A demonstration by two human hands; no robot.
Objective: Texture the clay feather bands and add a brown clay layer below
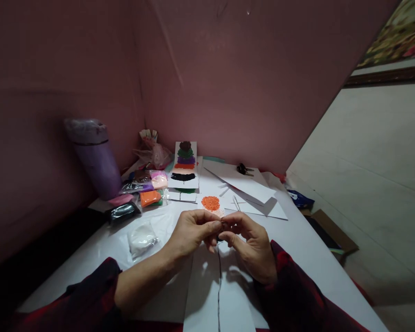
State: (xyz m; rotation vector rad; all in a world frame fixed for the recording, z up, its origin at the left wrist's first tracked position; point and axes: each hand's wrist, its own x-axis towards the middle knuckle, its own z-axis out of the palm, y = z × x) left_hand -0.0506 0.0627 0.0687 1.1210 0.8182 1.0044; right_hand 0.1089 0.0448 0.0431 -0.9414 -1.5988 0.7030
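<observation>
At 6 o'clock, one white sheet (202, 299), one dark line (219, 286). Centre: left hand (192, 233), right hand (255, 246), both pinching one small dark piece (222, 222), part-hidden. 9 o'clock: one white packet (141, 239). 12: one orange patch (210, 203). 1: one key bunch (242, 169).

Matt wht paper (201, 299), rough orange disc (210, 203); glossy plastic blk pkt (125, 212).
</observation>
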